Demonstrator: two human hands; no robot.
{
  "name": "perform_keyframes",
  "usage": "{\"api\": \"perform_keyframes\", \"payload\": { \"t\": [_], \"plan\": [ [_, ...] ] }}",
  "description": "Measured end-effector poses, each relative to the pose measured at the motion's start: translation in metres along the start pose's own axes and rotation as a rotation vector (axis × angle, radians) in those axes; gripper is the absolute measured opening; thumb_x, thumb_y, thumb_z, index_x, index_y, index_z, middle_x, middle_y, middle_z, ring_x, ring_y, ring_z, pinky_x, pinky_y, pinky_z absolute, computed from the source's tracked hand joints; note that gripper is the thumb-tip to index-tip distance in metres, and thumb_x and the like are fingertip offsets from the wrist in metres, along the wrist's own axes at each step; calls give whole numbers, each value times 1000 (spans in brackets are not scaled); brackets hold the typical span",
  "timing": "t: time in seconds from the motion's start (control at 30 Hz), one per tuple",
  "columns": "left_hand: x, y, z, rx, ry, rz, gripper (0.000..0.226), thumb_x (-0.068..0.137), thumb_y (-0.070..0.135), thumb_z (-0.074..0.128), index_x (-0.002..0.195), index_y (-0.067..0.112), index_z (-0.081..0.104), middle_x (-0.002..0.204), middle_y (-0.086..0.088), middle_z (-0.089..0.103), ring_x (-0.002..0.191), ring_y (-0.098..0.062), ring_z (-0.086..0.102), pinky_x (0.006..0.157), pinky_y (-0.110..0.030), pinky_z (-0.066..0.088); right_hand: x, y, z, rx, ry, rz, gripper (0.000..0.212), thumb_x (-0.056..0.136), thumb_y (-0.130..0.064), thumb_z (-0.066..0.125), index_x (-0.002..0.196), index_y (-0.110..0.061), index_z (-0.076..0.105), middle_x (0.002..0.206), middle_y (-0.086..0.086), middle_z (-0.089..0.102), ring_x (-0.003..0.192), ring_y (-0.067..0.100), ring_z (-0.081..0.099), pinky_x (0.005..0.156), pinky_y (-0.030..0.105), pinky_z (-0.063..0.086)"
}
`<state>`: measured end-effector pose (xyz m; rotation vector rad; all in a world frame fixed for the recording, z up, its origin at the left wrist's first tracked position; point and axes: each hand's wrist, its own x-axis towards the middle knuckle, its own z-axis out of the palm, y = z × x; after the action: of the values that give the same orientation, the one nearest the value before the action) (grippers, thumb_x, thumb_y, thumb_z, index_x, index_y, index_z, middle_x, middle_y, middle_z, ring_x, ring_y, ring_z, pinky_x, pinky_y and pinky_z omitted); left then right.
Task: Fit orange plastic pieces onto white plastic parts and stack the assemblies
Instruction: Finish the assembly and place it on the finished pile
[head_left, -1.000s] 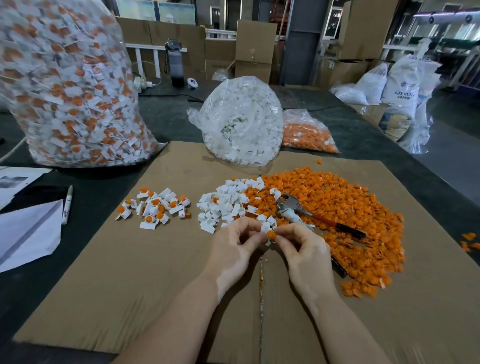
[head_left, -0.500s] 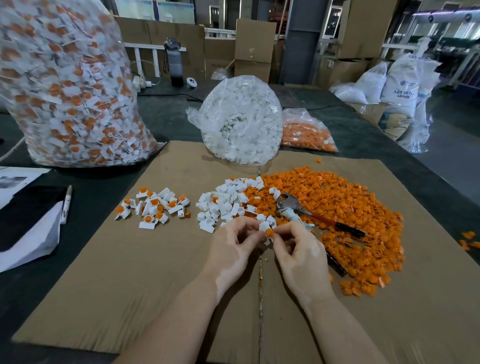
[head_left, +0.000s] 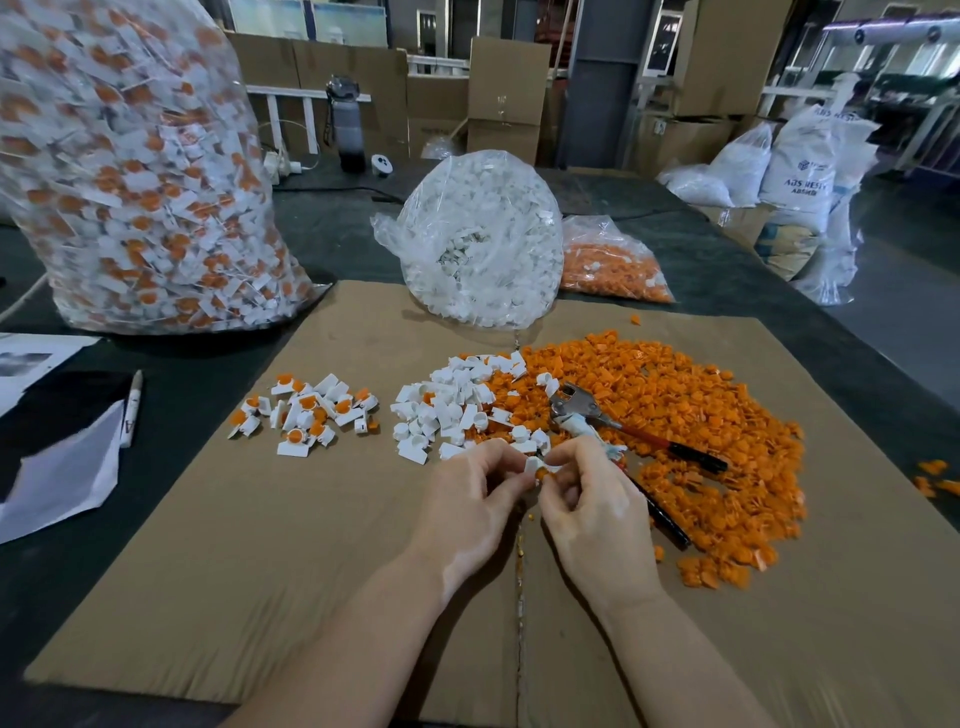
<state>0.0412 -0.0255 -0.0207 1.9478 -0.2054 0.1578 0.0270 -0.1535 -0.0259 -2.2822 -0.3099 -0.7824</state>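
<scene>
On the flat brown cardboard sheet (head_left: 311, 545), a small heap of finished white-and-orange assemblies (head_left: 306, 415) lies left. The left hand (head_left: 475, 506) and right hand (head_left: 592, 512) meet fingertip to fingertip, pinching a small white plastic part with an orange plastic piece (head_left: 537, 467) between them. Loose orange plastic pieces (head_left: 691, 415) spread right.

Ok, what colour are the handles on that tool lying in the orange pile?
Black handles, with a red stretch nearer the metal head; there is only the head view.

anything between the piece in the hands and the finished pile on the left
Nothing visible. Bare cardboard lies between the held piece and the finished pile; the loose white parts sit farther back, beside that path.
</scene>
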Motion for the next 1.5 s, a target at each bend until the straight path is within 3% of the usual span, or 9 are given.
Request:
{"api": "perform_keyframes", "payload": {
  "t": [0.17, 0.4, 0.53, 0.8, 0.97, 1.13, 1.33, 1.43, 1.5],
  "plan": [
    [-1, -1, 0, 229, -57, 103, 2, 87, 17, 64, 86, 18, 65, 81, 7, 64, 77, -8, 58, 70, -18, 45, -1, 1, -1, 7, -35, -2, 23, 71, 8, 71, 77, -8, 56, 65, -13, 44, 56, -2, 43, 58, 1, 34],
    [4, 2, -3, -78, -18, -101, 6, 87, 9, 61, 85, 14, 60, 71, -4, 60, 65, -8, 54, 61, -11, 41, 0, 1, 0, 85, -3, 38, 9, 82, -5, 69, 86, -11, 62, 70, -6, 61, 66, 11, 57, 58, 20, 45],
    [3, 1, -3, -169, -29, -90, 16, 89, 3, 58, 94, 17, 61, 56, 12, 53, 58, 0, 54, 61, -9, 42, 1, 0, -1, 40, 7, 19, 19, 79, 0, 69, 94, -11, 66, 81, -10, 57, 72, 8, 53, 63, 14, 42],
    [5, -5, -4, -114, -28, -49, 18, 89, 9, 59, 99, 22, 64, 57, 12, 52, 58, 1, 51, 62, -13, 40, 3, 1, -4, 31, -101, -25, 26, 82, -6, 69, 107, -12, 69, 91, 0, 60, 87, 15, 57, 75, 36, 53],
    [5, -6, -3, -134, -26, -50, 16, 89, 10, 61, 96, 24, 64, 59, 7, 55, 64, -7, 55, 72, -27, 48, 3, 0, -4, 28, -104, -30, 26, 81, -5, 70, 106, -11, 70, 90, 1, 61, 86, 16, 58, 73, 37, 54],
    [8, -7, 0, -141, 1, -49, 9, 85, 15, 66, 89, 23, 63, 56, 9, 54, 60, -6, 54, 65, -25, 46, 3, 0, -3, 8, -90, -45, 28, 79, -5, 72, 106, -10, 70, 89, 0, 61, 84, 15, 57, 73, 33, 53],
    [13, -8, 1, -198, 17, -110, 10, 84, 14, 67, 87, 22, 61, 50, 13, 56, 55, -4, 55, 61, -18, 44, 17, 6, -14, -254, -13, 172, 40, 85, -19, 66, 123, -8, 59, 117, 8, 61, 111, 25, 53, 94, 40, 38],
    [15, -7, 2, -203, 25, -137, 13, 85, 15, 66, 85, 26, 60, 54, 10, 61, 68, -14, 64, 73, -27, 48, 32, 16, -26, -540, -227, 427, 57, 90, -37, 50, 142, -19, 35, 143, 3, 38, 133, 21, 31, 109, 42, 20],
    [16, -6, 2, -216, 23, -146, 13, 85, 14, 66, 85, 25, 60, 55, 9, 63, 66, -11, 64, 72, -26, 48, 40, 22, -31, -615, -389, 522, 62, 88, -43, 48, 143, -22, 29, 148, 6, 27, 137, 25, 21, 112, 49, 10]
  ]
}}
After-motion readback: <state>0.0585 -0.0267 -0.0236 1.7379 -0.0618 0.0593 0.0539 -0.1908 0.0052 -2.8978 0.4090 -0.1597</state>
